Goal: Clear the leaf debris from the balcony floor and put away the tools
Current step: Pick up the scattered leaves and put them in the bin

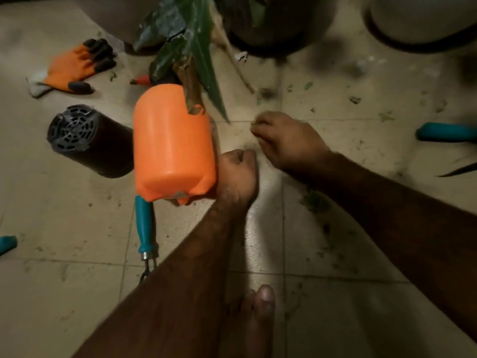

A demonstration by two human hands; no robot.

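Observation:
Small green leaf debris [315, 200] is scattered over the beige floor tiles [77, 293], mostly to the right. My right hand [286, 142] reaches low over the floor, and its fingertips pinch a few tiny leaf bits. Just left of it, my left hand [238, 171] is curled into a fist beside the orange sprayer bottle [173, 143]; whatever is inside the fist is hidden. A teal-handled hand tool [144, 228] lies partly under the bottle.
An overturned black pot [90, 140] lies left of the bottle, with orange-and-black gloves [77, 65] beyond it. Teal handles lie at the right [444, 131] and left [7, 244] edges. Plant leaves [185, 42] and large pots [278, 27] fill the top. My bare foot [260, 313] is below.

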